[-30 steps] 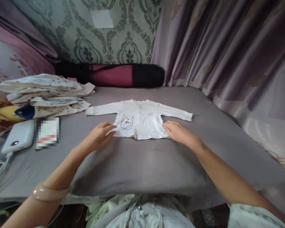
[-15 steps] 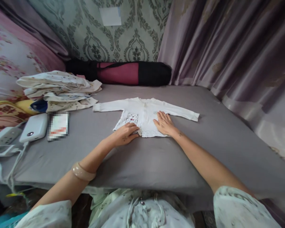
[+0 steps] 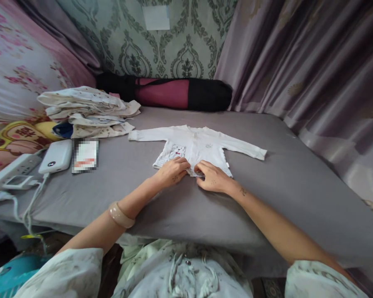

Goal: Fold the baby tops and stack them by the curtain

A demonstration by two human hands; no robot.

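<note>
A small white long-sleeved baby shirt (image 3: 200, 145) lies spread on a grey sheet, its sleeves stretched to both sides. A bear drawing shows on its left half, and a front opening runs down the middle. At the bottom hem, just left of the opening, my left hand (image 3: 174, 170) is closed with the fabric edge at its fingertips. Close beside it, my right hand (image 3: 214, 177) has its fingers curled in a pinch on the hem right of the opening. Exactly what the fingertips grip is partly hidden. A pale bangle (image 3: 121, 215) circles my left forearm.
A pile of folded clothes (image 3: 90, 109) sits at the back left. Nearer are a white power bank (image 3: 55, 156), a power strip (image 3: 14, 174) with cables, and a blurred-out packet (image 3: 85, 155). A black and maroon roll bag (image 3: 164, 93) lies along the wall.
My right hand has moved from lying flat on the shirt's right half down to the hem near the opening, its fingers now curled. My left hand stays at the hem. The view has shifted slightly.
</note>
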